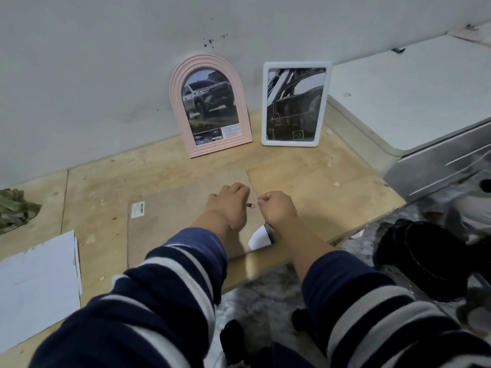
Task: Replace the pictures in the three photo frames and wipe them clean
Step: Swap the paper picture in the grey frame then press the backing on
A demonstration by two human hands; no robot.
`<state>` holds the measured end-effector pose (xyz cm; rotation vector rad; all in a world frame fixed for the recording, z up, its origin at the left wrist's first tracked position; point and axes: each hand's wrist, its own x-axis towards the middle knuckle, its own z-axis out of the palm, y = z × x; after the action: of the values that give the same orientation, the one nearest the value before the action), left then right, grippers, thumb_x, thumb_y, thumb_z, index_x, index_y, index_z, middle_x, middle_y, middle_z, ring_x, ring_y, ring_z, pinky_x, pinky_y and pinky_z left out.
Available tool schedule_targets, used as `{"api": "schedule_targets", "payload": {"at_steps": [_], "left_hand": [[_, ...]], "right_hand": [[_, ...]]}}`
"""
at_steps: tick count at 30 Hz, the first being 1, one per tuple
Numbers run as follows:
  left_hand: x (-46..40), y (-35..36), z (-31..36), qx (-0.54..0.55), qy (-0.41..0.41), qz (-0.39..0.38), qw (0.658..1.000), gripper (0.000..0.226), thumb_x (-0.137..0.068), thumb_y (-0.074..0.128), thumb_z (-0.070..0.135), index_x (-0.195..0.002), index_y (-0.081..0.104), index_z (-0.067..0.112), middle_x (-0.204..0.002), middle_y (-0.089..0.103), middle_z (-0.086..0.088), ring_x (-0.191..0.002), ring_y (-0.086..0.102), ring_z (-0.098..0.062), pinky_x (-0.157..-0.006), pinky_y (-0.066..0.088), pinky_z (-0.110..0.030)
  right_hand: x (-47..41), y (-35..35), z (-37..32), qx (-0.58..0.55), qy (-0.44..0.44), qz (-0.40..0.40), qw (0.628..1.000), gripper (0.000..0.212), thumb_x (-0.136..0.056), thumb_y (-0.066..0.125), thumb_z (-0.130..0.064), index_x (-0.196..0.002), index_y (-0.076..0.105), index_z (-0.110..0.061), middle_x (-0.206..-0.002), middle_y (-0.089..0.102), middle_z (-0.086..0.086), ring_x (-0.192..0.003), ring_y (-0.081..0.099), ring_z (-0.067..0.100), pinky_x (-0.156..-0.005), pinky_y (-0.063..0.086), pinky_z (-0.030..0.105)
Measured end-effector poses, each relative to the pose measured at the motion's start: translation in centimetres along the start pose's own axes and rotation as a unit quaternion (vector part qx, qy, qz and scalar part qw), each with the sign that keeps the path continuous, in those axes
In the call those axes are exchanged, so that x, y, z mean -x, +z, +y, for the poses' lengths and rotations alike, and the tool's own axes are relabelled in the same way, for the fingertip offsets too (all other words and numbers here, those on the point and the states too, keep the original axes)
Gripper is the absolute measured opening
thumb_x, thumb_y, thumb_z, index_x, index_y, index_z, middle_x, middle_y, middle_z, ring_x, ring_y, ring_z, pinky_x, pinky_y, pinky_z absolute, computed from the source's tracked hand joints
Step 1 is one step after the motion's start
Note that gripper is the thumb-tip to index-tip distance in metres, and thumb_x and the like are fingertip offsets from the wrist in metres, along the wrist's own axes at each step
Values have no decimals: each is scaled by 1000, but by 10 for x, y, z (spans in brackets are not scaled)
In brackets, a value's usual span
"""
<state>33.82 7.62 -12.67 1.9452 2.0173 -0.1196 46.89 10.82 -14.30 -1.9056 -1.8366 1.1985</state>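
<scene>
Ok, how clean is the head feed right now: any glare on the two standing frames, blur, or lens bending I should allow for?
Head view: dim, flat light with soft shadows. The white frame shows streaky reflections across its picture, while the pink arched frame reads clearly. Wide-angle bending curves the wall line and the table edges. The lower right corner is smeared and blurry. The left hand and right hand are sharp enough.

Dim, flat, shadowless light; soft focus, wide-angle bending toward the edges.

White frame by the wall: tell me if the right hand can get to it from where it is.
Probably yes: bare wooden tabletop lies between the right hand and the white frame, with nothing standing in the way.
</scene>
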Motion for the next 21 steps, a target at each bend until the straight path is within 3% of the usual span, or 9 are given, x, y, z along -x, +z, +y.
{"api": "schedule_targets", "payload": {"at_steps": [4,12,17,21], "left_hand": [[-14,-5,-6,-46,-1,-50,998,54,-100,33,31,-153,19,26,-161,10,10,-147,13,-19,-114,20,-49],[-19,-4,-10,-81,14,-12,997,50,-97,33,27,-146,34,33,-156,28,12,-139,29,-19,-105,27,-43],[-18,3,-17,-59,23,5,998,53,-95,37,25,-147,31,35,-156,27,14,-140,27,-17,-108,26,-40],[-15,7,-26,-17,26,44,999,50,-97,34,23,-145,36,35,-154,31,14,-138,32,-14,-109,24,-38]], "right_hand": [[-10,2,-5,-17,27,-3,999,24,-91,58,-23,-111,70,-17,-115,68,5,-106,62,24,-85,48,26],[-26,10,-15,-74,162,16,984,30,-83,69,-29,-108,71,-12,-110,69,8,-100,63,28,-86,52,32],[-32,14,-26,-50,151,55,986,27,-88,66,-29,-108,70,-11,-111,69,8,-102,62,28,-78,45,28],[-36,13,-35,4,127,45,991,22,-88,59,-15,-108,68,-10,-112,67,9,-100,62,28,-75,44,26]]}}
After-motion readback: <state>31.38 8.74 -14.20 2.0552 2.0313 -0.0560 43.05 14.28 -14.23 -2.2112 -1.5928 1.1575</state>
